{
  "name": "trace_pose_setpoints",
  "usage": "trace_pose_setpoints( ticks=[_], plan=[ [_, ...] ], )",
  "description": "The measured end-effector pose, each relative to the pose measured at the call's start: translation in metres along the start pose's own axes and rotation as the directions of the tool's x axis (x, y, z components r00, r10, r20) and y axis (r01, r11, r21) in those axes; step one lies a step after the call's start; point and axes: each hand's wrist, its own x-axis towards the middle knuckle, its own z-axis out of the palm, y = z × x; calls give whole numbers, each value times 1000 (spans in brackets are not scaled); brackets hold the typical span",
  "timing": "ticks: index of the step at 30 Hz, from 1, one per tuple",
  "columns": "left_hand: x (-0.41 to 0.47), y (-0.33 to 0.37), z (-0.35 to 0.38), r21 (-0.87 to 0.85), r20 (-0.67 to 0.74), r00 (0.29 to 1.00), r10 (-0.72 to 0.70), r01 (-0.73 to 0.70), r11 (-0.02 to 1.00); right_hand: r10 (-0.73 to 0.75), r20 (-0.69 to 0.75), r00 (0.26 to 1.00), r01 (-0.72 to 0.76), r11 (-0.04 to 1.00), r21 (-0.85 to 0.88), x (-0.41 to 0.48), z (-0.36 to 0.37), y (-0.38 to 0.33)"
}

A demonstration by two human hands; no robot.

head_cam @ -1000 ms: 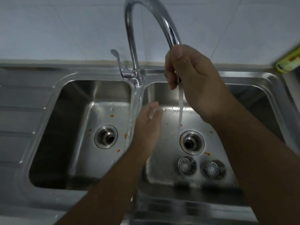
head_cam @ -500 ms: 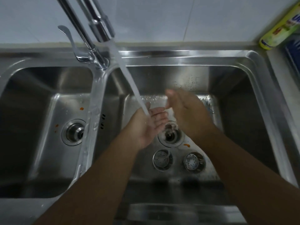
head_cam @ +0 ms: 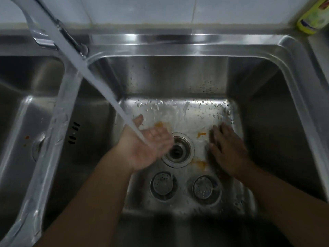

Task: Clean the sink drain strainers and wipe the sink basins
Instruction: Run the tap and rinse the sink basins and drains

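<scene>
Now that the right hand [head_cam: 226, 148] has dropped, fingers [head_cam: 216, 130] spread, onto the basin [head_cam: 195, 111], wiping seems begun, the open left hand [head_cam: 147, 147] catching water [head_cam: 99, 82].

A yellow-green bottle [head_cam: 313, 18] with a printed label sits in the upper right corner of the frame, against the white tiled wall [head_cam: 160, 9]. At upper left, a chrome faucet [head_cam: 44, 29] pours a slanting water stream [head_cam: 99, 82].
</scene>
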Motion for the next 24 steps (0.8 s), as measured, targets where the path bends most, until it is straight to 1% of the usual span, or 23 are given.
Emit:
trace_pose_setpoints(
  ticks=[2, 3, 5, 6, 7, 8, 9, 10, 11, 12, 13, 14, 15, 17, 18, 19, 20, 21, 22, 23, 24],
  plan=[
    [0, -8, -9, 228, 19, 990, -137, 130, 965, -3, 29, 1000, 7, 993, -114, 17, 10, 2],
    [1, -12, -13, 279, 13, 986, -169, 158, 947, 8, 18, 1000, -5, 991, -133, 25, 15, -2],
    [3, -13, -21, 326, 4, 985, -175, 164, 931, 33, -50, 998, -41, 986, -162, 41, 25, -20],
    [3, -12, -23, 341, 1, 987, -159, 149, 928, -18, -74, 997, 4, 983, -186, 48, 31, -32],
    [4, -10, -24, 349, -2, 991, -133, 125, 929, -148, -61, 987, 132, 969, -210, 53, 35, -45],
    [5, -8, -25, 350, -9, 995, -97, 94, 932, -334, 3, 943, 325, 917, -229, 57, 39, -57],
    [6, -7, -25, 347, -27, 998, -51, 57, 936, -509, 92, 856, 515, 823, -240, 60, 44, -68],
    [8, -6, -26, 344, -57, 998, 2, 17, 939, -624, 170, 763, 646, 719, -258, 62, 48, -72],
    [10, -6, -26, 340, -94, 994, 58, -22, 940, -682, 220, 698, 714, 639, -284, 63, 48, -70],
    [11, -7, -25, 334, -127, 987, 101, -53, 941, -705, 241, 667, 741, 597, -308, 64, 44, -63],
    [13, -7, -24, 323, -144, 982, 120, -68, 944, -710, 237, 663, 743, 586, -323, 66, 39, -51],
    [14, -8, -23, 305, -141, 984, 113, -65, 950, -698, 207, 685, 721, 609, -332, 68, 34, -38],
    [15, -9, -21, 284, -125, 988, 87, -48, 958, -650, 150, 745, 656, 674, -339, 71, 29, -25],
    [18, -12, -17, 272, -90, 996, 19, 6, 962, -442, -12, 897, 413, 848, -332, 83, 18, -12],
    [19, -13, -17, 304, -81, 997, -12, 36, 952, -327, -73, 942, 291, 907, -305, 89, 18, -17],
    [20, -13, -16, 346, -73, 996, -45, 68, 936, -255, -118, 960, 213, 935, -284, 94, 21, -28],
    [19, -12, -17, 379, -58, 995, -79, 96, 920, -256, -139, 957, 208, 934, -289, 96, 27, -41],
    [18, -11, -18, 401, -38, 993, -109, 115, 909, -335, -115, 935, 286, 906, -312, 93, 34, -53],
    [16, -10, -19, 417, -22, 992, -121, 119, 901, -482, -32, 875, 444, 828, -342, 88, 40, -59],
    [14, -9, -19, 422, -16, 993, -115, 111, 900, -642, 83, 762, 624, 695, -356, 81, 45, -59],
    [13, -8, -19, 407, -27, 995, -94, 96, 908, -746, 168, 644, 748, 569, -341, 73, 47, -53]
  ],
)
